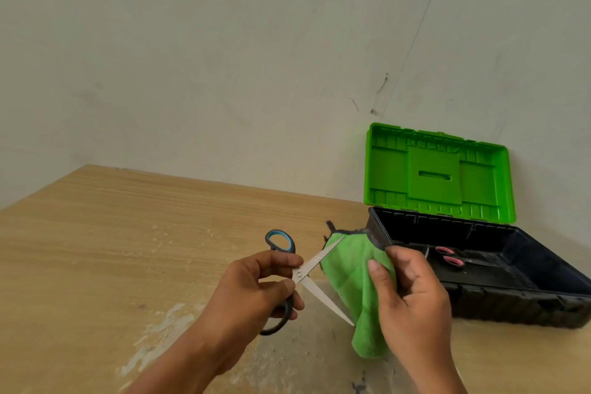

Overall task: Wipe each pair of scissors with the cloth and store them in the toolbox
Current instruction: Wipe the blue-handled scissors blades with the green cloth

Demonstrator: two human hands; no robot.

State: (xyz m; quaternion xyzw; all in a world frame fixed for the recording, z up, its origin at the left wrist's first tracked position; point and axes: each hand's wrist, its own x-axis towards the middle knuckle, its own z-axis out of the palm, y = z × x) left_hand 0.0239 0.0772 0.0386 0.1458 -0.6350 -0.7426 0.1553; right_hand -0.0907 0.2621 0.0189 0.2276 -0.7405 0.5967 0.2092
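My left hand [256, 291] grips the black handles of a pair of scissors with blue-lined loops [302, 275]; its blades are spread wide, one pointing up right, the other down right. My right hand [412, 301] holds a green cloth [351, 269] just right of the blades, thumb pressed on its front. The upper blade tip lies against the cloth's top edge. Behind to the right stands the toolbox [511, 301], black with its green lid [438, 173] raised against the wall. Inside it lies a pair of scissors with pink-lined black handles [449, 256].
The wooden table [128, 233] stretches left and forward, with pale scuffed patches near my forearms. A plain wall rises right behind the table and the toolbox.
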